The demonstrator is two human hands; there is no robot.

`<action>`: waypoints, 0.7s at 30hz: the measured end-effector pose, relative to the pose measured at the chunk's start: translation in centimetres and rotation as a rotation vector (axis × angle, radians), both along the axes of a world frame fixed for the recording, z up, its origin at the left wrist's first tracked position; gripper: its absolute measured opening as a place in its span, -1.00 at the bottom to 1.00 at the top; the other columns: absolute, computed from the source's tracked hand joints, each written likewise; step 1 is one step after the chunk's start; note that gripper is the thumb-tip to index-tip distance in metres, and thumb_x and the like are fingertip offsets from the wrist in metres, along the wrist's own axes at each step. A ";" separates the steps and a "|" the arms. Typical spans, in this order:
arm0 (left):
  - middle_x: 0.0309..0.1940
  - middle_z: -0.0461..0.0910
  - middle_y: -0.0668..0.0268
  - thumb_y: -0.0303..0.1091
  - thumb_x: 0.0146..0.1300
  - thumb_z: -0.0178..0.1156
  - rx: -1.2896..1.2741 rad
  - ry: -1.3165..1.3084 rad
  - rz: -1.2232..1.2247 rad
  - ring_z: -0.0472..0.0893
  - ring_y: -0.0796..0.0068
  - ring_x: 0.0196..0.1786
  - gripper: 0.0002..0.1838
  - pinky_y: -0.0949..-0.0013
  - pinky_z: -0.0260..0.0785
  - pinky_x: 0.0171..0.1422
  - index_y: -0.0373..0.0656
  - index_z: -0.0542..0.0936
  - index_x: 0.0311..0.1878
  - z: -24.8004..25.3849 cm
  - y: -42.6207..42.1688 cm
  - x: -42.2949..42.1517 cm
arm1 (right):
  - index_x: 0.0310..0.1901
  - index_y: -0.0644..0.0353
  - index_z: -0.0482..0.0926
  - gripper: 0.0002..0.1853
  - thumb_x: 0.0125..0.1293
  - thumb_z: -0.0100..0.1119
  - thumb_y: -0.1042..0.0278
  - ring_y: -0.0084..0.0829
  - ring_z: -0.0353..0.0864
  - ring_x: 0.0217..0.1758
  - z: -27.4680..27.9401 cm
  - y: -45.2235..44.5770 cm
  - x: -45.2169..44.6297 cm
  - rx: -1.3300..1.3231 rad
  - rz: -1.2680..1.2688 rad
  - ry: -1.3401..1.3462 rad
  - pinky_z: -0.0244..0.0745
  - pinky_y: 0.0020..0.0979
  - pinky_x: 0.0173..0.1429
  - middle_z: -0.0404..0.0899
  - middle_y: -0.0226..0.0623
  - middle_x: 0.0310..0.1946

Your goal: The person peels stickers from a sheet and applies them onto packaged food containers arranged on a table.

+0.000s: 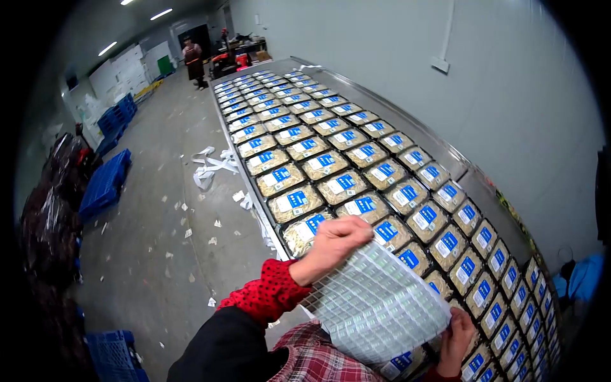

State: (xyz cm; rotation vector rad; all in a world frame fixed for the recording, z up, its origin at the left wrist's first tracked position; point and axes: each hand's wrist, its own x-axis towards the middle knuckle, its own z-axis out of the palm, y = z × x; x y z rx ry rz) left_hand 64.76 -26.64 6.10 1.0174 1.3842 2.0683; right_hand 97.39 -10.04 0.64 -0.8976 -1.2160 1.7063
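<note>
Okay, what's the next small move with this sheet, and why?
Probably start peeling at the upper corner of the gridded sheet: the left hand appears to pinch there, the right hand holds the lower right edge, and labelled packs lie within easy reach.

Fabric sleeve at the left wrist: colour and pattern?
Fabric sleeve: red with black dots; best in the head view.

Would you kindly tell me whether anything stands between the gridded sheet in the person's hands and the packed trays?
Nothing visible does: the left hand and right hand hold the gridded sheet over the packed trays, though it hides whatever lies directly beneath it.
</note>
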 end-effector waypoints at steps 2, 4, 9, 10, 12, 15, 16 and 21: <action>-0.27 0.61 0.30 -0.51 0.18 0.24 -0.010 0.082 0.061 0.54 0.55 -0.17 -0.92 0.47 0.37 -0.05 -0.32 0.64 -0.38 -1.4 -0.5 -1.4 | -0.09 0.40 0.56 -0.64 0.00 0.24 0.57 -0.44 0.59 -0.08 0.9 -1.1 -0.7 0.036 0.109 -0.133 0.47 -0.43 0.03 0.61 -0.26 -0.19; -0.24 0.59 0.30 -0.54 0.13 0.23 -0.126 0.091 0.062 0.53 0.51 -0.17 -0.95 0.46 0.36 -0.04 -0.31 0.64 -0.41 -0.9 -1.4 -2.5 | -0.02 0.37 0.53 -0.55 -0.05 0.24 0.60 -0.37 0.57 0.02 1.5 -1.6 -1.0 0.029 0.190 -0.247 0.49 -0.45 0.04 0.59 -0.22 -0.11; -0.21 0.57 0.22 -0.46 0.05 0.19 -0.193 0.238 -0.100 0.50 0.48 -0.23 -0.80 0.47 0.29 -0.12 -0.45 0.62 -0.33 -0.2 -3.1 -5.2 | -0.09 0.39 0.56 -0.75 0.18 0.26 0.63 -0.64 0.58 -0.31 0.9 -1.7 -3.1 0.256 0.350 -0.249 0.47 -0.61 -0.26 0.64 -0.32 -0.32; -0.23 0.56 0.22 -0.46 0.11 0.22 -0.189 0.188 -0.097 0.48 0.52 -0.25 -0.82 0.49 0.27 -0.16 -0.46 0.61 -0.35 -0.3 -3.1 -5.2 | -0.11 0.40 0.57 -0.78 0.20 0.27 0.58 -0.70 0.53 -0.39 0.5 -2.1 -3.5 0.199 0.336 -0.134 0.40 -0.64 -0.37 0.62 -0.38 -0.40; -0.23 0.56 0.22 -0.46 0.15 0.25 -0.215 0.120 -0.138 0.48 0.53 -0.26 -0.82 0.50 0.27 -0.15 -0.45 0.61 -0.33 -0.1 -2.5 -7.4 | -0.16 0.40 0.56 -0.82 0.22 0.27 0.55 -0.72 0.50 -0.41 2.3 -2.1 -4.2 0.215 0.376 -0.259 0.34 -0.64 -0.41 0.59 -0.40 -0.46; -0.23 0.57 0.21 -0.43 0.15 0.30 -0.184 0.108 -0.228 0.49 0.54 -0.28 -0.79 0.49 0.28 -0.16 -0.44 0.62 -0.30 -0.3 -1.8 -8.5 | -0.22 0.37 0.53 -0.85 0.23 0.27 0.51 -0.74 0.46 -0.45 1.5 -2.5 -5.0 0.120 0.363 -0.300 0.31 -0.62 -0.44 0.54 -0.44 -0.51; -0.23 0.57 0.21 -0.43 0.15 0.30 -0.198 0.111 -0.239 0.49 0.54 -0.28 -0.79 0.49 0.28 -0.16 -0.44 0.62 -0.30 0.2 -1.5 -8.2 | -0.22 0.37 0.53 -0.85 0.23 0.27 0.51 -0.74 0.46 -0.45 1.5 -2.9 -5.3 0.105 0.354 -0.294 0.31 -0.62 -0.44 0.54 -0.44 -0.51; -0.30 0.60 0.22 -0.44 0.10 0.35 -0.294 0.242 -0.192 0.51 0.53 -0.32 -0.79 0.50 0.30 -0.21 -0.42 0.63 -0.30 1.4 -0.5 -8.8 | -0.28 0.32 0.52 -0.84 0.26 0.28 0.42 -0.78 0.32 -0.52 1.6 -3.2 -5.7 0.173 0.397 -0.311 0.21 -0.57 -0.49 0.47 -0.49 -0.53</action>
